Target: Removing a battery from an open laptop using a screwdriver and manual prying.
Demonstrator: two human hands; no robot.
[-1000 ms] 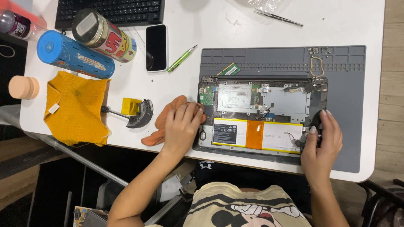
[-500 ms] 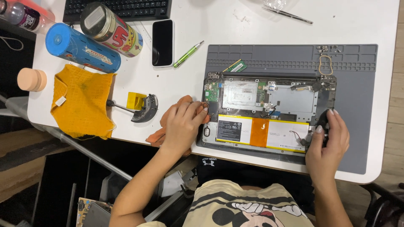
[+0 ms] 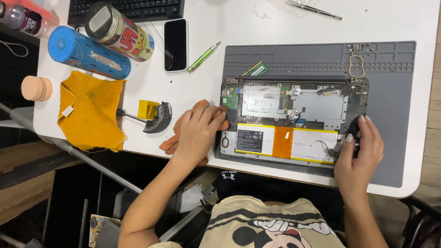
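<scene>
1. Opened laptop chassis point(image 3: 294, 121) — lies bottom cover off on the grey work mat point(image 3: 395, 92), long axis running side to side between my two hands.
2. Left hand point(image 3: 197, 133) — palm down at the chassis's left short edge, fingers loosely curled and close together; fingertips touch the corner by the green circuit board point(image 3: 231, 98). It rests on an orange cloth point(image 3: 172, 140) that shows beneath and behind the palm. I cannot tell whether it pinches anything.
3. Right hand point(image 3: 360, 154) — at the opposite short edge, fingers bent around a small black part point(image 3: 353, 131) at the chassis's right end, thumb side hidden; the grip looks closed on it, though the contact itself is partly covered.
4. Battery pack point(image 3: 287, 142) — white with an orange band, lying just inboard of both hands, along the near long edge.
5. Governing relation — the black part sits directly under the right fingers and well apart from the left; the right hand is the nearer one, the left only steadies the far end.
</scene>
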